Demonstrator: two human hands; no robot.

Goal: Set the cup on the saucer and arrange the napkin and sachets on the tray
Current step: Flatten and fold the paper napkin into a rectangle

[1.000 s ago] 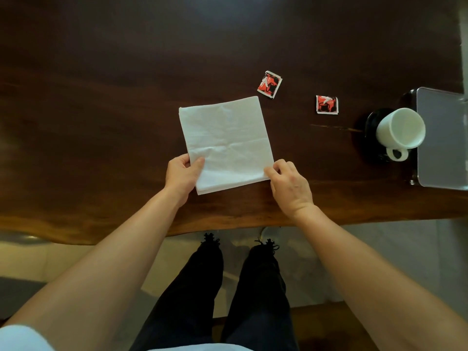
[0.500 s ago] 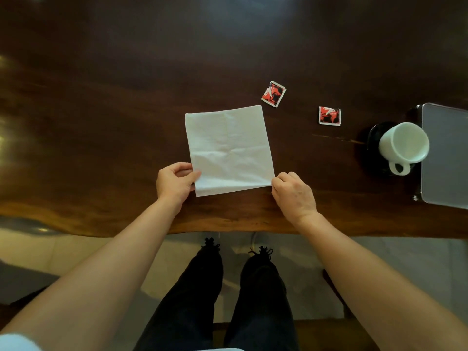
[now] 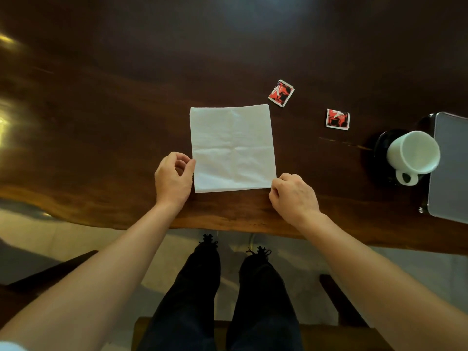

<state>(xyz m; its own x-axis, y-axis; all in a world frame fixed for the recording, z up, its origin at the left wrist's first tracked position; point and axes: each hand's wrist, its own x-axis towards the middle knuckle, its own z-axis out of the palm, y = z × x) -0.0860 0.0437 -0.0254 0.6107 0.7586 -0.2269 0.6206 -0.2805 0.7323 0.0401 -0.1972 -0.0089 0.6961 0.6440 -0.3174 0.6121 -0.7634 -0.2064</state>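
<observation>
The left hand (image 3: 174,179) is curled beside the napkin's near-left edge, thumb just touching, no longer pressed flat on the sheet as a second ago; the napkin (image 3: 233,148) is now squared on the counter (image 3: 101,122); the right hand (image 3: 293,195) is pinched together at the near-right corner; folding is judged next; two sachets (image 3: 281,93) (image 3: 337,119) are left loose further right; the cup (image 3: 412,154) is seen on the dark saucer (image 3: 381,148), beside the tray (image 3: 453,173).
</observation>
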